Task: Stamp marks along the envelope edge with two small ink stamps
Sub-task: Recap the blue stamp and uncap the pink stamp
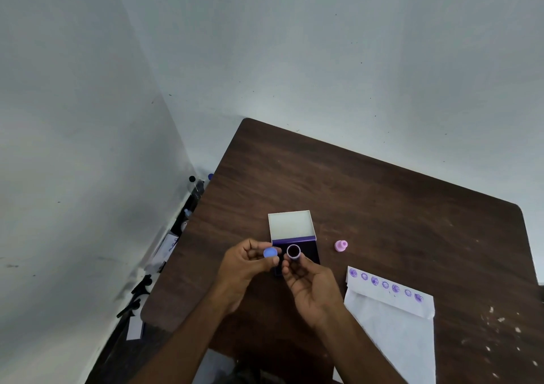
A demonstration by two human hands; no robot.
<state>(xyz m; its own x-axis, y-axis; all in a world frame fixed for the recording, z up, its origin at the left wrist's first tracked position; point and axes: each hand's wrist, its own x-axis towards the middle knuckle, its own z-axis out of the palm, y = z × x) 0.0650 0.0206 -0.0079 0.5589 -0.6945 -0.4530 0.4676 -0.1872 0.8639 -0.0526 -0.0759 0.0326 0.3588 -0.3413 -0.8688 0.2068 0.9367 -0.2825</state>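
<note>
A white envelope [391, 324] lies at the table's right front, with a row of several purple stamp marks along its folded flap edge. My left hand [244, 268] pinches a small blue round cap [270, 253]. Just to its right, my right hand [309, 289] grips a small purple stamp [293, 251], its dark round face turned up toward me. Both hands hover over an open ink pad case [312, 254] with a pale raised lid [290, 225]. A pink stamp [341, 246] stands on the table to the right of the case.
The dark wooden table [382, 201] fills the right half of the view, its far edges against a pale wall. White specks mark its right front. Dark clutter and papers [164, 254] lie on the floor to the left of the table.
</note>
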